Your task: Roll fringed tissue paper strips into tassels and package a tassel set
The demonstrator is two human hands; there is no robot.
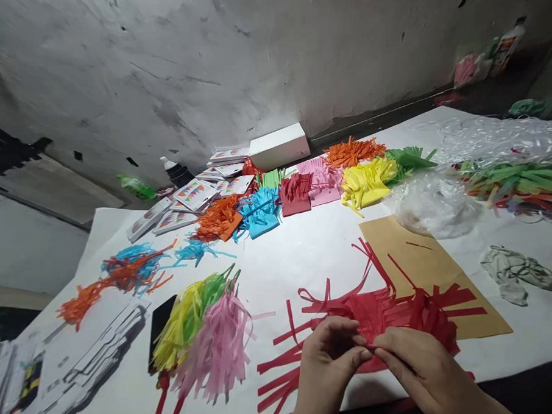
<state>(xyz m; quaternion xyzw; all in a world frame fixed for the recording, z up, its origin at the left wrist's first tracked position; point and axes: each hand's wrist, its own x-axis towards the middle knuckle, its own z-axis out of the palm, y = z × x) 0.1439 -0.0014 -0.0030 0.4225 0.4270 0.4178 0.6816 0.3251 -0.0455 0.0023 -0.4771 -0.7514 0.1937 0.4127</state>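
Looking down from my head camera, I have both hands at the near edge of the table (301, 257), which is covered in white paper. My left hand (326, 362) and my right hand (415, 365) meet fingertip to fingertip, each pinched shut on the red fringed paper (376, 312), which lies right in front of me with its cut strips splaying out to the left and toward the back. Part of it rests on a tan sheet (420, 256) spread flat on the white cover. Just left of my hands lies a tassel bundle (206, 332) of yellow, green and pink strips, and farther left an orange and blue bundle (117, 273). Across the middle of the table runs a row of fringed paper stacks (304, 190) in orange, blue, red, pink, yellow and green, with a white box (278, 146) behind them and small printed packets (194, 197) fanned out beside it. On the right sits crumpled clear plastic (432, 201) and a plastic bag of mixed coloured strips (519, 175). The table stands close against a stained, cracked grey wall (218, 58), and the room around it is dim.
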